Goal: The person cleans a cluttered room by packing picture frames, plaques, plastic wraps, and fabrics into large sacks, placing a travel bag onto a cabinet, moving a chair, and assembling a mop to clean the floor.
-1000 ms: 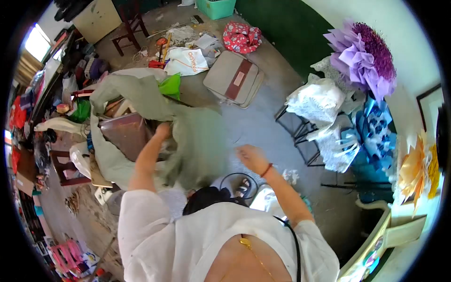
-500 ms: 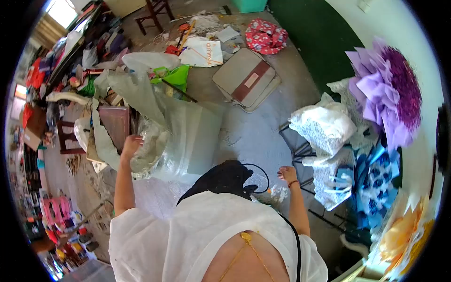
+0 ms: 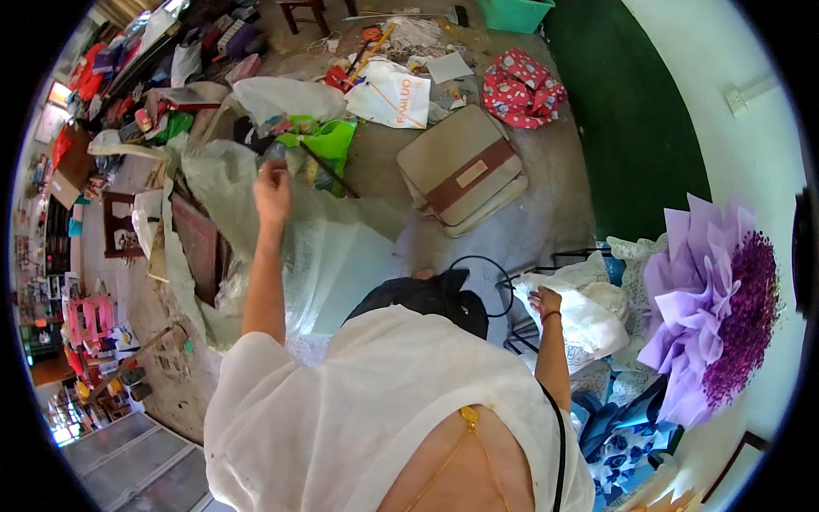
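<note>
My left hand point(image 3: 273, 189) is closed beside the upper edge of a cloudy plastic sheet point(image 3: 217, 175). Something greyish and see-through shows just past its fingers, but I cannot tell what it grips. A bright green bag point(image 3: 334, 145) lies to the right of that hand, with a dark stick point(image 3: 328, 169) across it. Under the sheet's left side leans a reddish-brown panel point(image 3: 194, 239). My right hand point(image 3: 544, 302), wearing a bracelet, has loosely bent fingers with nothing visible in them. It overlaps a white lacy bundle point(image 3: 589, 320) in this view.
Ahead lies a beige and brown case point(image 3: 461, 171) near a red patterned cloth bundle point(image 3: 524, 88) and a white printed bag point(image 3: 391, 96). Purple-wrapped flowers point(image 3: 699, 307) and a blue bouquet point(image 3: 623, 452) stand at right. Clutter point(image 3: 111, 158) fills the left side.
My left hand has moved forward from the panel to near the green bag. The right hand has come forward to the white bundle. My body and the view have shifted.
</note>
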Available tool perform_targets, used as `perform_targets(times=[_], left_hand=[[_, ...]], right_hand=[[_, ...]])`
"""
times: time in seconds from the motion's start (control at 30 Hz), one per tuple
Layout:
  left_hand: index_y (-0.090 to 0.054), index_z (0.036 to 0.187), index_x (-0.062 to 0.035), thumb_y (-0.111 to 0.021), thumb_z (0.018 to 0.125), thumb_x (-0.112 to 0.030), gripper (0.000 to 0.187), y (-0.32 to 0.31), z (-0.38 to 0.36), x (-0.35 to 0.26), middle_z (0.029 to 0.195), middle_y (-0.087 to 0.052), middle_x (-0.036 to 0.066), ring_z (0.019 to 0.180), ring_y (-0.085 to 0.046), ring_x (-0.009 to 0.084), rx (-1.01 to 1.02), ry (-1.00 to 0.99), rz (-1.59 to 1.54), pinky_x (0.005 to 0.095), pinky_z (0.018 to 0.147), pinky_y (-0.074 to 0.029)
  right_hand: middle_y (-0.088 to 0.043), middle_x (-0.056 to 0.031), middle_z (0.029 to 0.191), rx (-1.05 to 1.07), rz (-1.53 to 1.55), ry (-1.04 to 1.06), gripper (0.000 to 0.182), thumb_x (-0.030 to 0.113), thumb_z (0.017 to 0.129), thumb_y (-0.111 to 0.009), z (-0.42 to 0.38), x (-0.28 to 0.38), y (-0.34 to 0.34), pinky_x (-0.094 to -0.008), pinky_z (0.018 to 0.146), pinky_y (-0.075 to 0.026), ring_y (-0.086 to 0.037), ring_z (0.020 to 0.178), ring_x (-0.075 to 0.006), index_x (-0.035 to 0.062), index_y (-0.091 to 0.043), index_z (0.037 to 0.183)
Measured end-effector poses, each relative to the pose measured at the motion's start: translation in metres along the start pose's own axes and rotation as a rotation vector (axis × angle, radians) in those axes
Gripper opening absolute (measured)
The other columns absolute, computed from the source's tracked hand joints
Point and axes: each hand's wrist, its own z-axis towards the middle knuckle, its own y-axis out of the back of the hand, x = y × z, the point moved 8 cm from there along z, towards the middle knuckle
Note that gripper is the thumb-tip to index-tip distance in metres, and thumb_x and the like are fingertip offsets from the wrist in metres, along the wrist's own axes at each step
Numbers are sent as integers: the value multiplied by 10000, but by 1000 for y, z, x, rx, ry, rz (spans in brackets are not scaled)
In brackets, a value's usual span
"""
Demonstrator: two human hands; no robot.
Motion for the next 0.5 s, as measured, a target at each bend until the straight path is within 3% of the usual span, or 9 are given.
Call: perform_targets(times=[0.07, 0.13, 0.17, 0.27, 0.4, 0.5], left_hand=[[-534, 889, -8, -481, 743, -21, 156, -54, 9, -22, 733, -554, 100, 622, -529, 168, 95, -2, 33, 280, 574, -423], [-532, 886, -6, -488, 745, -29, 149, -101, 17, -32, 751, -552, 113, 623, -533, 206, 183, -2, 67, 297, 577, -426], [-529, 888, -5, -497, 745, -48, 153, -122, 18, -30, 773, -545, 132, 643, -530, 244, 214, -32, 124, 323, 587, -424], [-520, 882, -6, -491, 749, -73, 152, -165, 14, -32, 821, -521, 175, 706, -517, 321, 246, -85, 167, 383, 613, -409], [-511, 816, 1, -492, 749, -130, 148, -209, -18, 29, 791, -529, 206, 742, -495, 388, 339, 201, 395, 410, 626, -396], [-514, 793, 25, -488, 747, -167, 199, -228, -58, 39, 752, -548, 219, 738, -504, 398, 355, 357, 380, 409, 636, -404]], right_hand=[[-584, -133, 818, 120, 202, -7, 278, 167, 778, -485, 34, 27, -3, -306, 470, -446, -566, 581, -195, 13, -478, 1009], [-584, -130, 809, 94, 198, -45, 270, 175, 788, -478, 56, 70, -8, -320, 495, -461, -573, 598, -199, 16, -477, 1006], [-587, -137, 818, 19, 53, -16, 254, 183, 797, -470, 82, 83, -3, -317, 509, -475, -579, 608, -207, 25, -481, 995], [-592, -141, 854, 16, 159, -139, 259, 192, 803, -460, 141, 124, -5, -313, 528, -486, -583, 618, -216, 35, -481, 1007], [-595, -140, 875, 17, 37, -165, 255, 174, 808, -452, 221, 194, -12, -307, 529, -491, -586, 626, -221, 42, -474, 1024], [-598, -153, 831, 220, -22, -167, 208, 121, 812, -435, 285, 240, -30, -287, 484, -464, -585, 624, -243, 16, -515, 973]])
